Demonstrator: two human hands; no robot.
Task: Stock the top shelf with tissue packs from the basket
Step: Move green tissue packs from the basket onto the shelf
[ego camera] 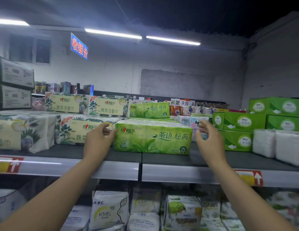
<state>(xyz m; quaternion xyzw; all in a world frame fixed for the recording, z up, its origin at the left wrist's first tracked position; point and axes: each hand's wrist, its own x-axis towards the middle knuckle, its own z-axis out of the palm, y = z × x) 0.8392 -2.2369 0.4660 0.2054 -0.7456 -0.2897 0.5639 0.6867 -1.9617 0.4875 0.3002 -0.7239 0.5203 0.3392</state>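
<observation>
Reaching up from below, a person's two bare arms frame a green tissue pack (153, 138) that stands on the dark top shelf (125, 157), its long printed face turned outward near the front edge. The left hand (98, 142) lies against the pack's left end, fingers (105, 128) curled loosely around the upper left corner and touching the wrapper, with the thumb side hidden behind the palm, so whether it grips or merely rests cannot be told. The right hand (209, 140) hovers just beside the pack's right end, fingers spread wide and holding nothing, a narrow gap showing between fingertips and wrapper. Another green pack of the same kind (149, 110) stands farther back on the shelf, behind the first. To the left sit cream floral tissue packs (78, 130), the nearest just beside the left hand; to the right are green tissue boxes (240, 121) stacked in tiers and white wrapped bundles (279, 144). Below the shelf's grey price rail (112, 170), white packages marked KMS (108, 209) fill the lower row
</observation>
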